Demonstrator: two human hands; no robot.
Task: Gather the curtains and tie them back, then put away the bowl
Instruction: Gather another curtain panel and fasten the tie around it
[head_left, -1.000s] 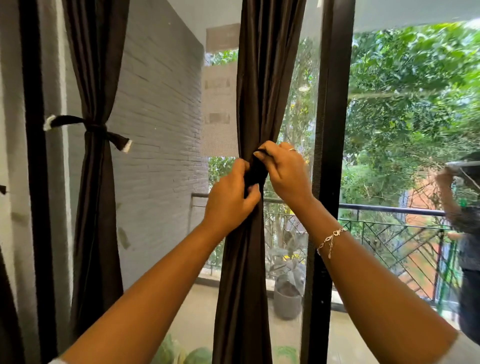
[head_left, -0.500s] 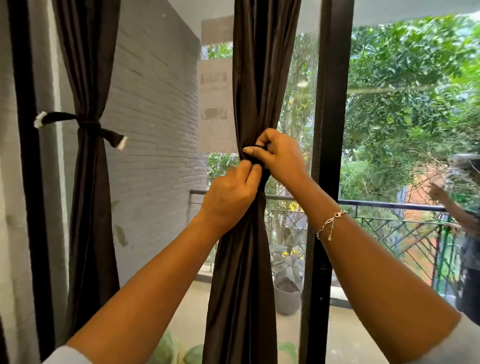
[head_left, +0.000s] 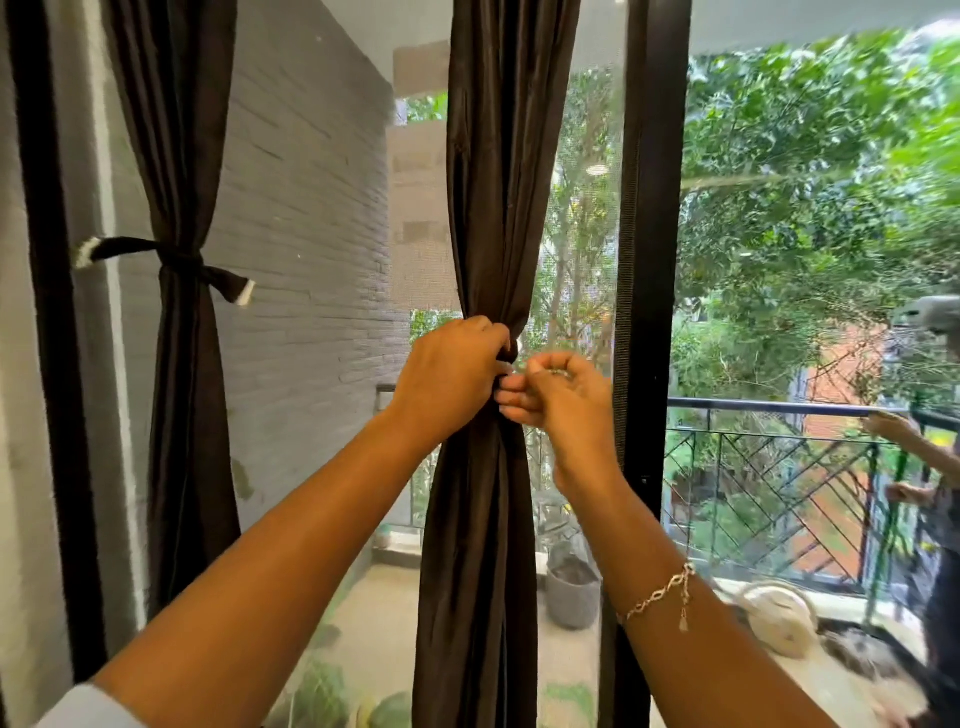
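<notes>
A dark brown curtain (head_left: 498, 182) hangs in the middle of the window, bunched into a narrow waist at hand height. My left hand (head_left: 447, 379) is closed around that waist and the dark tie-back strap (head_left: 511, 353) there. My right hand (head_left: 563, 400) is just to the right of it, fingers curled, pinching what looks like the strap's end; the end itself is hidden. A second dark curtain (head_left: 179, 156) on the left is bound with a knotted tie-back (head_left: 182, 262). No bowl is in view.
A black window frame post (head_left: 649, 260) stands right of the middle curtain. Beyond the glass are a balcony railing (head_left: 779, 415), a grey plant pot (head_left: 571, 592) and a grey brick wall (head_left: 306, 260). Another person (head_left: 930, 467) shows at the right edge.
My left hand has risen onto the curtain's waist and closed round it. My right hand has come off the front of the curtain and dropped to its right side.
</notes>
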